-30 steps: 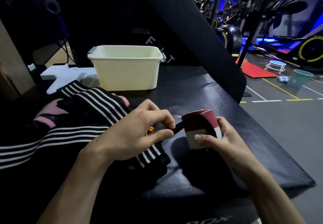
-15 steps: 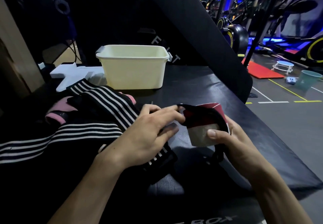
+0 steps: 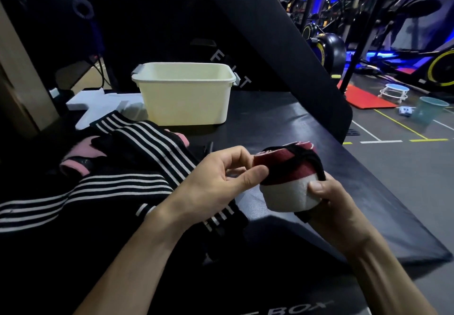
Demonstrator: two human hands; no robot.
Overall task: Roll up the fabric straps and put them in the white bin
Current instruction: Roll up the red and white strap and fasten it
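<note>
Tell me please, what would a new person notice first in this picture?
First, the red and white rolled strap at centre right, gripped by the right hand and pinched by the left hand. Next, the white bin behind on the black mat, and the black striped straps piled at left.

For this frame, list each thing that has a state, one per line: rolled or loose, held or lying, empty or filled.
Red and white strap: rolled up, held in both hands above the mat.
Left hand: pinching the roll's edge.
Right hand: cupping the roll, thumb on its white part.
Black striped straps: unrolled, lying in a heap.
Pink strap: loose, lying partly under the striped ones.
White bin: upright, open; contents not visible.
</note>
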